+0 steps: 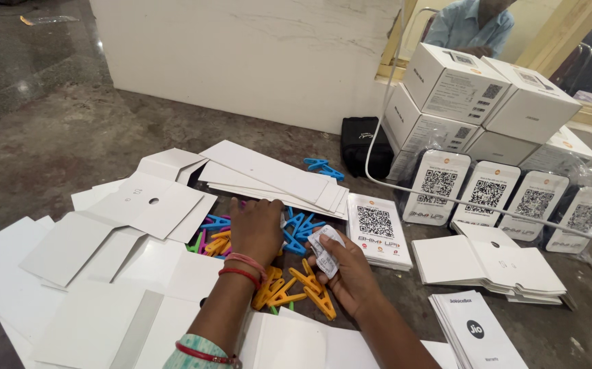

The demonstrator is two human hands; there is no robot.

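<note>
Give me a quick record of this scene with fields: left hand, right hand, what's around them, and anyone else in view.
left hand: palm down on a pile of coloured plastic clips
right hand: holds a small white packet
surface: grey stone floor
around: flat white card sheets, stacked white boxes, black pouch
other person: a seated person in a blue shirt behind the boxes

The clips (289,287) under the left hand (256,229) look like smooth, slightly glossy plastic in orange, blue and pink. The small folded slip (326,247) in the right hand (350,273) is thin printed paper. The flat white sheets (152,205) are matt card, the stacked boxes (453,85) smooth cardboard, the pouch (364,145) black cloth, the floor (50,137) rough mottled stone
</note>
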